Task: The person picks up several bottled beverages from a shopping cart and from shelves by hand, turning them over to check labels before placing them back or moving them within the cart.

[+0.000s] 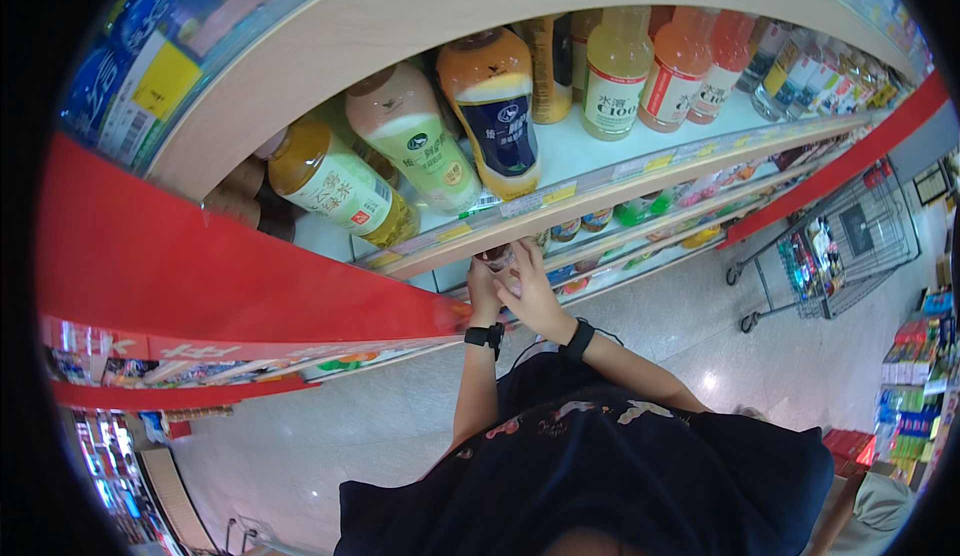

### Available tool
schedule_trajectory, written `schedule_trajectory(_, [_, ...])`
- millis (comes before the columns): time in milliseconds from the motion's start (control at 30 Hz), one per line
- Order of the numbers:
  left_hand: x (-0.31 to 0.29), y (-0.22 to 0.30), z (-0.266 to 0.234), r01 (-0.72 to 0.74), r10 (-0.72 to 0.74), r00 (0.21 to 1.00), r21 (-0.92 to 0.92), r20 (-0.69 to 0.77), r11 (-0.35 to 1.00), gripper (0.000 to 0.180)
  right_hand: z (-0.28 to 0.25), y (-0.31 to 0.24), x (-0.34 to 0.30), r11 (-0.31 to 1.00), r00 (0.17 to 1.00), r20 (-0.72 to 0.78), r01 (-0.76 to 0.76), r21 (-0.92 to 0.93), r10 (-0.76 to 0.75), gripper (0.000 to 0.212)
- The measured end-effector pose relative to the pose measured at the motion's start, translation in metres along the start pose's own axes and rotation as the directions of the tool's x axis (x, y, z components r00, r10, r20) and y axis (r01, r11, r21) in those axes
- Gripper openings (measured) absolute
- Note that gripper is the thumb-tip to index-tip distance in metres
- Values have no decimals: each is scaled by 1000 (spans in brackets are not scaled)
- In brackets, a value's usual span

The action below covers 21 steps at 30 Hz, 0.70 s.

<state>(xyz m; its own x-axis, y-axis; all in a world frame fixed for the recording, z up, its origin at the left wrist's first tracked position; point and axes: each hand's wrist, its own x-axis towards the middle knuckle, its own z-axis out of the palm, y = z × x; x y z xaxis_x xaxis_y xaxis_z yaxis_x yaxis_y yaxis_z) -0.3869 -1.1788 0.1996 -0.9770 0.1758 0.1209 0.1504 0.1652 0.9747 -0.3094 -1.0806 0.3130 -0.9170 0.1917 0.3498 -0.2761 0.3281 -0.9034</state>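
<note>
Head view: both hands' fingers, left hand [485,291] and right hand [533,296], grasp a small dark-capped bottle [499,258], mostly hidden.

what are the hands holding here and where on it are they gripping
Both hands, left hand and right hand, close around a small bottle under the shelf edge, gripping its body from either side. Its cap end shows above the fingers; the exact grip is hidden.

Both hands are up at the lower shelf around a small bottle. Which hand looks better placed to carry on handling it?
Probably the right hand: it spreads over the small bottle at the shelf edge, covering more of it. The left hand only touches its left side.
</note>
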Motion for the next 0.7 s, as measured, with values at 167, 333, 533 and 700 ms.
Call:
schedule_trajectory(167, [9, 33, 9, -43, 31, 999, 340, 39, 940, 46, -8, 4, 5, 998, 999, -43, 26, -55, -28, 62])
schedule_trajectory(333, [7, 32, 22, -13, 15, 1000, 278, -6, 960, 46, -15, 16, 5, 1000, 999, -49, 7, -19, -8, 52])
schedule_trajectory(533, [-29, 44, 83, 70, -71, 997, 58, 10, 996, 47, -59, 33, 2, 1000, 996, 88, 17, -6, -17, 27])
schedule_trajectory(700, [-54, 72, 191, 198, -164, 954, -118, 250, 973, 47, -151, 53, -11, 995, 999, -5, 38, -92, -38, 23])
